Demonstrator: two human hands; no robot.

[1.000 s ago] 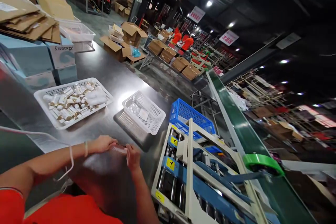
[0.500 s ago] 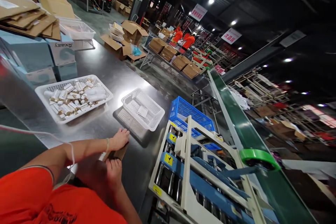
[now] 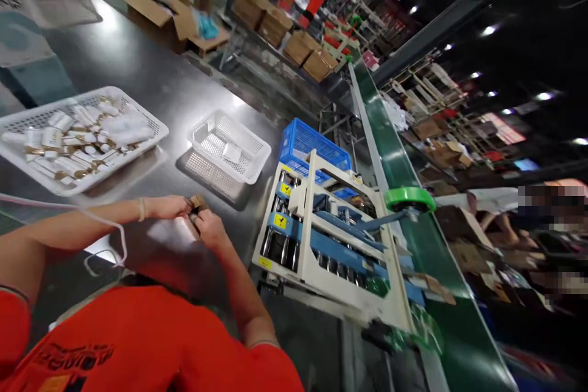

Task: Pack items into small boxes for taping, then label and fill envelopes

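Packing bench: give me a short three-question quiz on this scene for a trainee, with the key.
1. What do the left hand and right hand hold between them?
A) a small brown card
B) a white tube
C) a roll of green tape

2. True or false: the white basket beside the blue crate is heaped with white-and-gold items.

3. Fill in the blank: the conveyor belt is coloured ____.

Key: 1 A; 2 false; 3 green.
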